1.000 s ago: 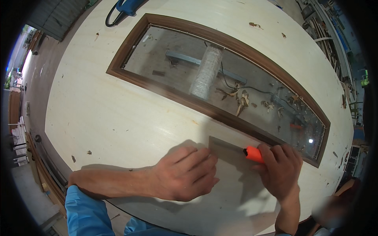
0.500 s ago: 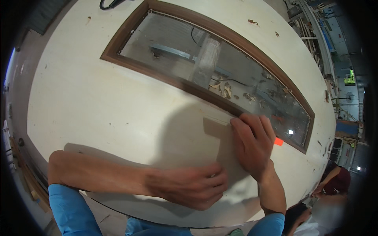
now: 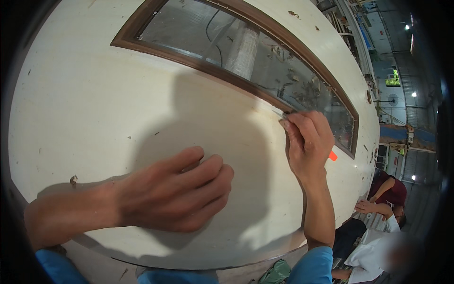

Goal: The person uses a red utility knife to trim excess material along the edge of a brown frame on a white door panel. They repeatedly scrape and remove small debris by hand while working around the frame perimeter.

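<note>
A white door-like panel (image 3: 85, 113) lies flat in front of me. Set into it is a long glass pane (image 3: 279, 61) within a brown frame (image 3: 222, 77). At the frame's near edge, toward its right end, my right hand (image 3: 309, 142) is closed on a slim tool with an orange-red end (image 3: 333, 155). That end sticks out past the heel of the hand; a thin tip shows by the fingertips, and the rest is hidden. Over the panel to the left, my left hand (image 3: 184, 194) is loosely curled with fingers slightly apart. Nothing shows in it, though its palm is hidden.
Small brown flakes, such as one flake (image 3: 73, 180), are scattered on the panel. Beyond its right side are a person in maroon (image 3: 390, 189) and a person in white (image 3: 373, 251). A green bundle (image 3: 274, 272) lies below the near edge. Racks of long pieces stand far right.
My view has shifted, so the frame sits higher. My left hand has moved left and up, its fingers looser. My right hand still grips the tool at the frame's near edge.
</note>
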A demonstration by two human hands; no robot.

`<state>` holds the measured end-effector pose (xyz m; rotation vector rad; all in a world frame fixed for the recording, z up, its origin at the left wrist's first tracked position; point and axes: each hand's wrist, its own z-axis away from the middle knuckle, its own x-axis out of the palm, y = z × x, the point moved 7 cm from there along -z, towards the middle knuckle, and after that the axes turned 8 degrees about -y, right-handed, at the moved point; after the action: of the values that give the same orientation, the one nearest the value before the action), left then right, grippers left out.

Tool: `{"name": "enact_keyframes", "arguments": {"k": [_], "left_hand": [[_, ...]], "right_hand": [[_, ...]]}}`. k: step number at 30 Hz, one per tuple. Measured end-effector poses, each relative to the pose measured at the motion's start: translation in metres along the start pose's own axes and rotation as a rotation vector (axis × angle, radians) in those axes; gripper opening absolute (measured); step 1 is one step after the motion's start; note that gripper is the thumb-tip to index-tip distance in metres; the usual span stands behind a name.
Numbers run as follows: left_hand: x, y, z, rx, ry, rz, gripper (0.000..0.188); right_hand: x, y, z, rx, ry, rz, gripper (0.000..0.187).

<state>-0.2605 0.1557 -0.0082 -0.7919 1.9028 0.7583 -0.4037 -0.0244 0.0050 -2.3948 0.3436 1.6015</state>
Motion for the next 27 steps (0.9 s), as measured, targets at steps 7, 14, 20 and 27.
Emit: {"name": "enact_keyframes", "arguments": {"k": [7, 14, 20, 27], "left_hand": [[0.002, -0.001, 0.002, 0.002, -0.064, 0.05, 0.02], [0.004, 0.003, -0.001, -0.025, -0.097, 0.003, 0.016], [0.006, 0.004, -0.006, -0.048, -0.102, -0.014, 0.013], [0.007, 0.004, -0.009, -0.069, -0.128, -0.005, 0.012]], "right_hand": [[0.004, -0.004, -0.007, -0.055, 0.027, 0.01, 0.027], [0.004, -0.008, -0.008, -0.087, 0.013, 0.043, 0.03], [0.005, -0.012, -0.01, -0.142, 0.017, 0.058, 0.029], [0.005, -0.008, -0.019, -0.146, -0.005, 0.056, 0.027]]}}
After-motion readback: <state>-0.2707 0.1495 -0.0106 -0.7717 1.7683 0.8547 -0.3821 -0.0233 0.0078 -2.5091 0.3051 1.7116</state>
